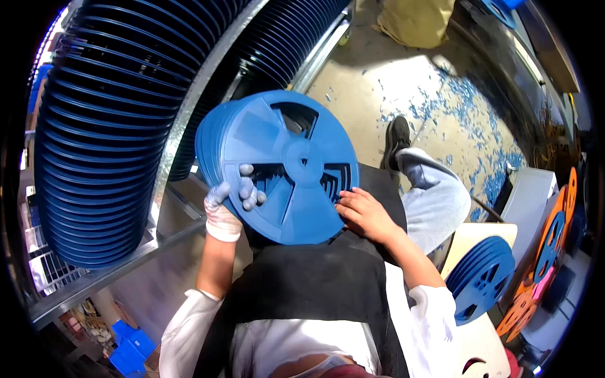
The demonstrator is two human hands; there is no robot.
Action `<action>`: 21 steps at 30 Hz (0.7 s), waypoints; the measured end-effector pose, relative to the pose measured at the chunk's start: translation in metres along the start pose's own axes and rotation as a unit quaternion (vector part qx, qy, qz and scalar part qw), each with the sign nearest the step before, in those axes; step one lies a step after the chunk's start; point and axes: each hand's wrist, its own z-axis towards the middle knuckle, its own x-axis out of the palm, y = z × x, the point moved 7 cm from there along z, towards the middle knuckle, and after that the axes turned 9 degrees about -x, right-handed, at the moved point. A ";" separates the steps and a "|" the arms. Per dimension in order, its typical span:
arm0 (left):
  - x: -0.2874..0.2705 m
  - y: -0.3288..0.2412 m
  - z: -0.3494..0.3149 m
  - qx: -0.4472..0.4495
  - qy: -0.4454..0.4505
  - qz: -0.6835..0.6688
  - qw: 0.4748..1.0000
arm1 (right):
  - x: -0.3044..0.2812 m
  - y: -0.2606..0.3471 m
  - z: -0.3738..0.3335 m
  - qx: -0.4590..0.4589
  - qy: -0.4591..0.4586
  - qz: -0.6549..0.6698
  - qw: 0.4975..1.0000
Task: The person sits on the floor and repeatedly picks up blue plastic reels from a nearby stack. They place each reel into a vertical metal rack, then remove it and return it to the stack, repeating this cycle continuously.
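- Presently, a stack of blue plastic reels (287, 167) stood on edge over the black apron (315, 277), between both hands.
- Left hand (230, 201), in a white glove, gripped the stack's lower left rim, fingers hooked through a spoke opening.
- Right hand (362, 214), bare, pressed flat on the lower right rim, fingers closed against it.
- Risk, as judged: rear reels could fan out and slide toward the rack of blue reels (107, 126), since only the front face looked pinned.
- Both forearms were raised, elbows bent.

White sleeves, black apron, seemingly pale glove on left hand (228, 200).
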 end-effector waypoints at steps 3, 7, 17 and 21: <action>-0.005 0.005 0.009 -0.029 -0.029 0.034 0.999 | -0.032 0.016 -0.019 0.017 -0.036 -0.064 0.997; 0.008 0.018 0.023 -0.094 0.024 -0.018 0.995 | -0.070 0.038 -0.032 0.005 -0.050 -0.125 0.991; 0.022 0.021 0.020 -0.038 -0.047 0.031 0.998 | -0.138 0.056 -0.051 0.070 -0.205 -0.085 0.973; 0.019 0.020 0.010 -0.069 0.000 0.048 0.996 | -0.148 0.003 -0.112 0.280 -0.615 0.298 0.674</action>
